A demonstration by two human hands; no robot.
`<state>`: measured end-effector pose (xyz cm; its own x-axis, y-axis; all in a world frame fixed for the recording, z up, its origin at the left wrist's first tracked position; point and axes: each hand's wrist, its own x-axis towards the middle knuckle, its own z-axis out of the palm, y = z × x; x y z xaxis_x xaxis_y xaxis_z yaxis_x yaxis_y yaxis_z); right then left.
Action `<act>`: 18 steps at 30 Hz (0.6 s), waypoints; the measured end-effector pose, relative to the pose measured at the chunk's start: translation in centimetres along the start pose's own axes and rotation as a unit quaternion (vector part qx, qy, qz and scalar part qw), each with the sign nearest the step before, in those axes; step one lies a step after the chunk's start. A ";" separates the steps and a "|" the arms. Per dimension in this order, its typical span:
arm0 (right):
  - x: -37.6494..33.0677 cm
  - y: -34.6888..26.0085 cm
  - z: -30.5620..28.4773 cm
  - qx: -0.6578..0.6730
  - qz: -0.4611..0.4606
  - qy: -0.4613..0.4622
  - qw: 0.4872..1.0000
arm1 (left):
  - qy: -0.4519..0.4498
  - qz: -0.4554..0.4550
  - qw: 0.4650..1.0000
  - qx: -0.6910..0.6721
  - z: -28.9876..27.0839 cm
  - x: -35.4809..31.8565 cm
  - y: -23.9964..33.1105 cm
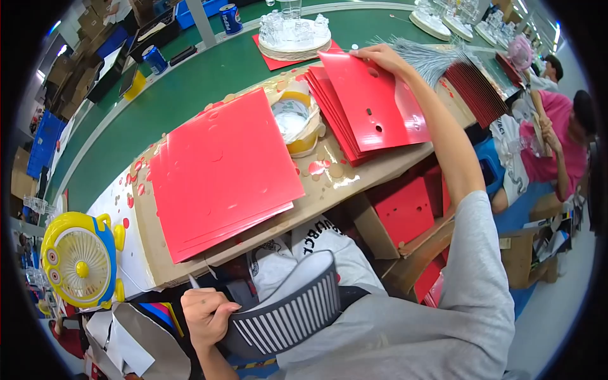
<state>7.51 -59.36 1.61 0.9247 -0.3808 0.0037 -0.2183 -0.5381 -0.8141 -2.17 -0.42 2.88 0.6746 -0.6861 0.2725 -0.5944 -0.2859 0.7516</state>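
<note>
Right hand (383, 58), upper middle of frame: fingers pinched narrow on the top edge of a glossy red sheet with punched holes (391, 104), which leans over a fanned stack of similar red sheets (330, 107). Left hand (206, 310), lower left: curled into a fist; a thin pale pointed piece (193, 281) shows just above it, cannot tell if gripped. Dark grey curved piece with white stripes (288, 313) just beside the fist, at lower middle.

Centre left: larger stack of glossy red square sheets (221, 171) on brown cardboard covering (144, 244), small round red cut-outs (130, 201) scattered near it. Between the two stacks, wide yellow-and-white tape roll (303, 140). Top middle: round white stack topped with clear plastic pieces (294, 38), on a red sheet on the green tabletop (209, 79). Blue cans (231, 19) upper left. Yellow-and-blue cartoon fan (79, 259) at left. Bundle of thin grey wires (421, 57) upper right. Open cardboard box holding red sheets (364, 221) below the cardboard's edge. Person in pink top (560, 136) far right.
</note>
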 end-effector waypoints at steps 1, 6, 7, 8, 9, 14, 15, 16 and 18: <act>0.8 1.9 0.2 -0.018 -0.023 0.006 1.000 | -0.003 0.015 0.999 -0.039 0.6 1.0 0.2; 1.7 5.5 2.3 -0.117 -0.130 0.089 0.980 | -0.009 0.050 0.991 -0.124 2.0 2.9 1.4; 1.6 5.7 3.0 -0.144 -0.181 0.148 0.962 | -0.003 0.044 0.990 -0.133 2.3 3.0 1.8; 1.5 5.8 3.2 -0.146 -0.183 0.143 0.962 | 0.001 0.041 0.990 -0.135 2.6 3.1 2.2; 1.3 5.8 3.4 -0.192 -0.224 0.190 0.936 | 0.007 0.031 0.992 -0.124 3.0 3.1 2.6; -0.8 2.5 4.0 -0.143 -0.310 0.332 0.880 | 0.028 -0.134 0.988 -0.070 4.6 4.2 4.0; -2.2 -0.1 4.0 -0.057 -0.295 0.301 0.905 | 0.022 -0.152 0.984 -0.086 4.9 4.9 4.2; -7.5 -4.9 6.3 0.117 -0.202 0.203 0.951 | 0.020 -0.183 0.979 -0.092 5.4 4.7 3.4; -18.2 -11.6 8.9 -0.014 -0.354 0.078 0.932 | 0.079 -0.172 0.974 -0.125 6.8 4.4 3.2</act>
<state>-4.06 -39.53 5.79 0.7843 -0.0271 0.6197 0.4182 -0.7147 -0.5606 -4.05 -8.92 2.36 0.8853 -0.4620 0.0530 -0.2095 -0.2946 0.9324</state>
